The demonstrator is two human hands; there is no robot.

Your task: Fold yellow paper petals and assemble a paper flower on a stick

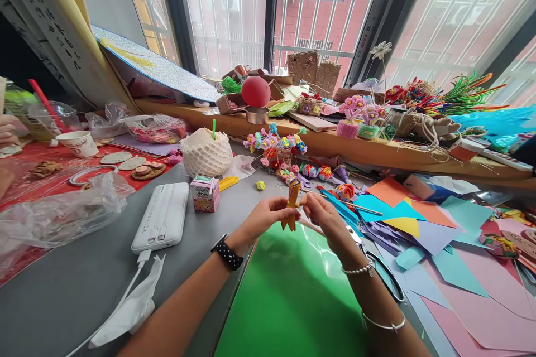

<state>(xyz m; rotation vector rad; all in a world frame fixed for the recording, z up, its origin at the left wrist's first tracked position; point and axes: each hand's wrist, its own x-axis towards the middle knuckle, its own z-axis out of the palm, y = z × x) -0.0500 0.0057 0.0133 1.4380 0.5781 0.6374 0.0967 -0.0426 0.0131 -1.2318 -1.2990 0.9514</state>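
Note:
My left hand [264, 216] is closed on a small orange-yellow folded paper piece [293, 192], upright, with a narrow band round its middle and pointed ends below. Close beside it, my right hand [321, 215] is closed in a pinch at the band's level. A thin stick [362, 208] passes by the right hand's fingers and points right; whether those fingers grip it or the band's end, I cannot tell. Below both hands lies a glossy green board [288, 295]. Scissors with dark handles [387, 276] rest by my right wrist, partly hidden.
Coloured paper sheets [473, 312] cover the right side. A white power bank [162, 216] with a cable, a pink drink carton [205, 194] and a netted coconut [206, 152] stand left. Crochet flowers [274, 145] sit behind. A crowded wooden ledge [410, 153] runs below the window.

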